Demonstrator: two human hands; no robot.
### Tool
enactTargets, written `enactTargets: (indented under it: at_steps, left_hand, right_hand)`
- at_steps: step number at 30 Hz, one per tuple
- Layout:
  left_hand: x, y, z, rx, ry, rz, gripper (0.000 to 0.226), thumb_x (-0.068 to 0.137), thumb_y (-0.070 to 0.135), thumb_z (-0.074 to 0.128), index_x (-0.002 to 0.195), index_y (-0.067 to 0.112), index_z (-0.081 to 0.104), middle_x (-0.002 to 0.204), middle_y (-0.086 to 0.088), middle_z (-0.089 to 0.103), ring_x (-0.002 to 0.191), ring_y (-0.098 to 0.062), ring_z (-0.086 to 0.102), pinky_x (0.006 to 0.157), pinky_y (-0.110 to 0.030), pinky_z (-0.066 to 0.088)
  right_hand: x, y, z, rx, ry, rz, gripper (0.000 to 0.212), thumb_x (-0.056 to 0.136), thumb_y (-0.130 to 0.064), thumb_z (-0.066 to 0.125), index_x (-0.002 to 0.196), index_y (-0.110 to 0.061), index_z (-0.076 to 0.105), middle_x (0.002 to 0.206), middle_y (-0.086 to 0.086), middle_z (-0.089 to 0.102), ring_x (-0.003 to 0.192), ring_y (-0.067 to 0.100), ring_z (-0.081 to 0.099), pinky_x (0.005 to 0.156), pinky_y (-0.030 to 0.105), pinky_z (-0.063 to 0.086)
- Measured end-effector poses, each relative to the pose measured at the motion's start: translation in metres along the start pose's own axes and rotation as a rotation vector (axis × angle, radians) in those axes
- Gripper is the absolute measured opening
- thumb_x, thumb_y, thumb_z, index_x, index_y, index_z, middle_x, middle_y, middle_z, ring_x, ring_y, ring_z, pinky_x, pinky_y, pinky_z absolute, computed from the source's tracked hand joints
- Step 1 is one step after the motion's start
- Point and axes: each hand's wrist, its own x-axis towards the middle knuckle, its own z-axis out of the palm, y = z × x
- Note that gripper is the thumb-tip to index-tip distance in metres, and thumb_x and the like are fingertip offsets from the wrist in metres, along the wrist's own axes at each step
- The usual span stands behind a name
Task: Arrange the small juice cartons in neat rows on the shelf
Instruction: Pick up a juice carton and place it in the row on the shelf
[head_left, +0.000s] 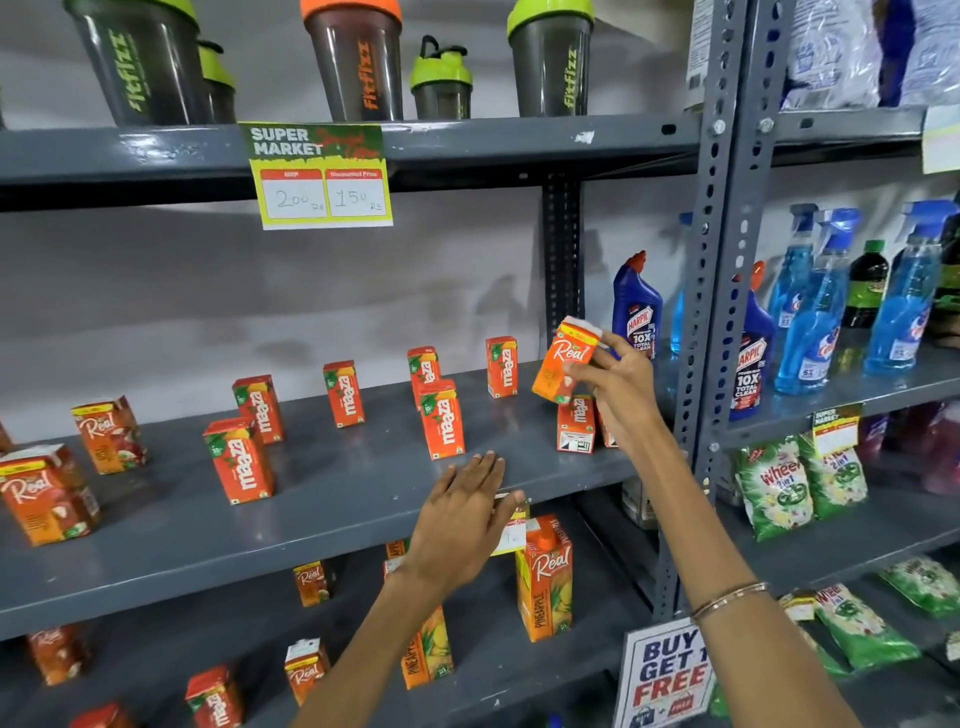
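The left hand (460, 525) is hovering flat and empty over the front edge of the grey shelf (332, 525), fingers together and stretched out, gripping nothing. Further in, the right hand (618, 384) is holding an orange juice carton (565, 361) tilted in the air above the right end of the shelf, thumb and fingers pinching its side (a thin bangle is sitting on that forearm). Just below it, a red carton (575, 423) is standing on the shelf. More red cartons (441, 418) are standing scattered across the shelf, well apart, some near the back wall. Two orange cartons (47, 493) are sitting at the left end. Beyond the held carton, a blue cleaner bottle (636, 306) is standing upright.
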Motion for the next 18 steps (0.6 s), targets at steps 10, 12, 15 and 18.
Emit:
enactTargets:
  at_steps: [10,12,15,18]
  left_hand:
    - [-0.064,-0.043,-0.022,0.145,0.105,-0.082,0.069,0.103,0.060,0.013,0.155,0.020,0.034,0.162,0.002,0.038,0.151,-0.015,0.031,0.127,-0.038,0.014]
    - [-0.092,-0.069,-0.034,0.159,0.118,-0.131,0.066,0.104,0.059,0.020,0.153,0.019,0.039,0.160,0.000,0.040,0.149,-0.017,0.035,0.126,-0.042,0.021]
    - [-0.136,-0.116,-0.056,0.180,0.138,-0.211,0.068,0.104,0.060,0.016,0.153,0.018,0.039,0.161,0.000,0.037,0.151,-0.018,0.032,0.125,-0.045,0.024]
    - [-0.183,-0.172,-0.081,0.234,0.176,-0.266,0.068,0.104,0.057,0.016,0.152,0.015,0.041,0.159,-0.004,0.041,0.148,-0.023,0.037,0.123,-0.048,0.028]
  right_hand:
    - [-0.059,0.014,0.058,0.100,-0.170,-0.017,0.042,0.081,-0.010,0.075,0.118,-0.027,0.064,0.110,-0.005,0.077,0.102,0.012,0.074,0.075,0.026,0.060]
    - [-0.080,0.023,0.096,0.071,-0.243,-0.031,0.043,0.080,-0.013,0.075,0.118,-0.030,0.063,0.110,-0.006,0.077,0.103,0.012,0.074,0.077,0.026,0.060]
    - [-0.111,0.037,0.161,0.055,-0.360,-0.035,0.044,0.083,-0.008,0.073,0.118,-0.032,0.059,0.106,-0.009,0.077,0.098,0.005,0.072,0.074,0.021,0.057]
    - [-0.145,0.058,0.234,0.046,-0.464,-0.011,0.045,0.087,-0.004,0.071,0.121,-0.030,0.056,0.108,-0.009,0.077,0.099,0.005,0.072,0.073,0.019,0.057]
